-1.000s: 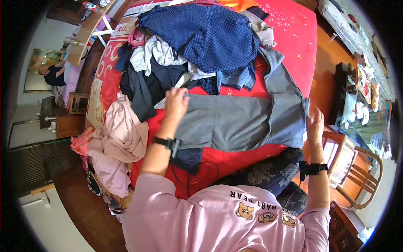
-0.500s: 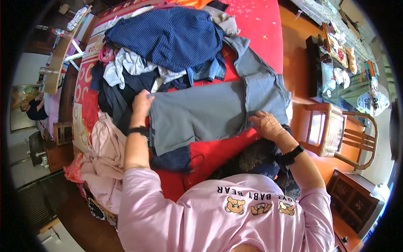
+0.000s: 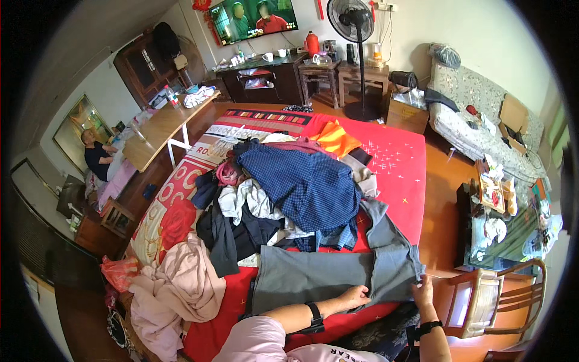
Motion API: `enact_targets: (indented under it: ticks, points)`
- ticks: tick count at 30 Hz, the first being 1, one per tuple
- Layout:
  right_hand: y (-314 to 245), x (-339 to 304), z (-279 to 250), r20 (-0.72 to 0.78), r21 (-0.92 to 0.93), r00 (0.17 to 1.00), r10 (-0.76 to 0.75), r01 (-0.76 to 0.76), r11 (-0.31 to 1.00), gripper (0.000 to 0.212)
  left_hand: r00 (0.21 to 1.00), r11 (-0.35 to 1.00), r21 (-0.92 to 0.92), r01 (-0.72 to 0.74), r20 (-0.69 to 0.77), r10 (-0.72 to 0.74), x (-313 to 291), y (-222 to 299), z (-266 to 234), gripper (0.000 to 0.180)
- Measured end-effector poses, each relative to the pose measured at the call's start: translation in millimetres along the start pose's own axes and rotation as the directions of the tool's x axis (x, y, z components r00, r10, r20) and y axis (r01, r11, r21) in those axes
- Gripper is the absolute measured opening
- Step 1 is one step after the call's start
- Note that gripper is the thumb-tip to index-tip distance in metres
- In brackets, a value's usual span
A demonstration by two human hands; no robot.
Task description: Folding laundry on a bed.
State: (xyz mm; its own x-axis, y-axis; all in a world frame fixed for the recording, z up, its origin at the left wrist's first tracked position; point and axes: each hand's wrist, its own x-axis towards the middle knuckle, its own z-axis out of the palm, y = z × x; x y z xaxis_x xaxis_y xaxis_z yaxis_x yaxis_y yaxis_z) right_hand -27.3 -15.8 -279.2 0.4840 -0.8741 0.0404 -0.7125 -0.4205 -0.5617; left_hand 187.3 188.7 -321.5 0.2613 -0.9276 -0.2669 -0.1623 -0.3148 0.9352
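Note:
A pair of grey trousers [image 3: 313,274] lies spread on the red bed cover, one leg stretched left and the other angled away toward the far side. My left hand [image 3: 353,298] reaches across to the near edge of the trousers around their middle, its fingers curled in on the cloth. At the right end, by the waist, my right hand [image 3: 423,292] grips the trousers' edge between thumb and fingers. Just beyond them is a heap of clothes with a dark blue patterned garment [image 3: 307,187] on top.
Pale pink cloth [image 3: 181,283] is bunched at the bed's left, beside a red plastic bag [image 3: 119,273]. A wooden chair [image 3: 482,301] stands close on the right. Farther off are a fan [image 3: 360,66], a long wooden table [image 3: 163,136] and a seated person [image 3: 98,158].
The view has tilted up to show more of the room. My left hand has moved from the leg's left end to the middle; my right hand has shifted right to the waist edge.

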Motion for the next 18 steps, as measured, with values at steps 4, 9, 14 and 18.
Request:
enact_targets:
  ticks: [4, 9, 14, 18]
  points:
    - [0.4, -9.1, 5.4, -0.009, 0.134, 0.998, 0.065, -0.063, 0.989, 0.044, 0.935, 0.903, -0.251, 0.349, 0.156, -0.318, 13.6, 26.9, -6.5, 0.042]
    - [-11.1, -6.1, -6.6, 0.129, 0.061, 0.966, 0.224, -0.233, 0.971, 0.048, 0.961, 0.949, -0.149, 0.277, 0.035, -0.274, 10.6, 47.9, -1.3, 0.038]
    - [19.2, -2.3, 6.1, 0.211, 0.173, 0.955, 0.206, -0.244, 0.954, 0.037, 0.964, 0.938, -0.223, 0.267, 0.053, -0.261, 17.6, 19.3, 11.6, 0.039]
    - [27.3, -11.3, 1.6, 0.327, 0.402, 0.901, 0.284, -0.405, 0.821, 0.024, 0.961, 0.958, -0.091, 0.271, 0.085, -0.264, 13.6, 31.1, 10.7, 0.037]
